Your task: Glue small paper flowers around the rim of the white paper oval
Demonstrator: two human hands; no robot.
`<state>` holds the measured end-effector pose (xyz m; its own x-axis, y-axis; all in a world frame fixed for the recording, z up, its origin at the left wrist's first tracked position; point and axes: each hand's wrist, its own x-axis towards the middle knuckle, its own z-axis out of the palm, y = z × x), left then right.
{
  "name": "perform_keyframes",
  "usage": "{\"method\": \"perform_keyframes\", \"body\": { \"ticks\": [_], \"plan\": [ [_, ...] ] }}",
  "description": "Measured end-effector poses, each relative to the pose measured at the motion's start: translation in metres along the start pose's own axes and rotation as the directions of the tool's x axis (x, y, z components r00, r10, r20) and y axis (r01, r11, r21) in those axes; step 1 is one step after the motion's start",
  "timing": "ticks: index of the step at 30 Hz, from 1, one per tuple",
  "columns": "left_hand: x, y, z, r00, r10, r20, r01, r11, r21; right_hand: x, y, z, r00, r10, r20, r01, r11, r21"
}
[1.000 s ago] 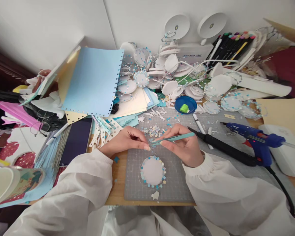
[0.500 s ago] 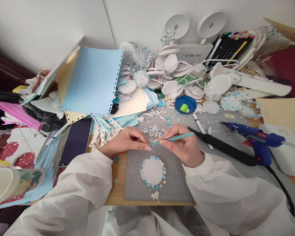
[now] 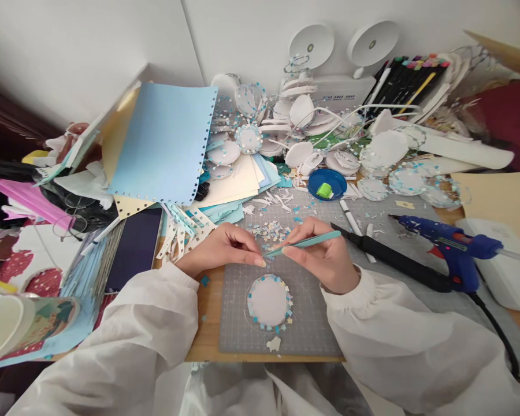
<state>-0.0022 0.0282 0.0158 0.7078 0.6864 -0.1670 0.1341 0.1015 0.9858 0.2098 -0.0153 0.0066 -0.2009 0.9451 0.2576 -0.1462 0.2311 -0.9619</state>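
Note:
My right hand [image 3: 323, 254] is closed around teal tweezers [image 3: 314, 240], whose tip points left to the fingertips of my left hand [image 3: 229, 248]. The left thumb and fingers are pinched together at that tip; what they hold is too small to make out. Below both hands, a white disc [image 3: 267, 301] edged with blue and cream paper stars lies on the grey cutting mat [image 3: 316, 323]. Just beyond the fingertips is a scatter of small paper stars [image 3: 271, 230]. A cream scrap [image 3: 273, 344] sits below the disc.
On the right are a blue glue gun [image 3: 450, 237] and a black pen-like tool [image 3: 398, 260]. A blue dish [image 3: 327, 185] stands behind the mat's middle. White discs pile up at the back. Blue paper [image 3: 164, 144] and a dark phone [image 3: 134, 251] are left.

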Motion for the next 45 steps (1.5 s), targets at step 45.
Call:
{"method": "perform_keyframes", "body": {
  "ticks": [45],
  "plan": [
    [-0.0038, -0.0037, -0.0010, 0.999, -0.031, -0.035, 0.028, 0.996, -0.080, 0.0007, 0.0039, -0.0016, 0.993, 0.064, -0.101, -0.063, 0.998, 0.018]
  ]
}}
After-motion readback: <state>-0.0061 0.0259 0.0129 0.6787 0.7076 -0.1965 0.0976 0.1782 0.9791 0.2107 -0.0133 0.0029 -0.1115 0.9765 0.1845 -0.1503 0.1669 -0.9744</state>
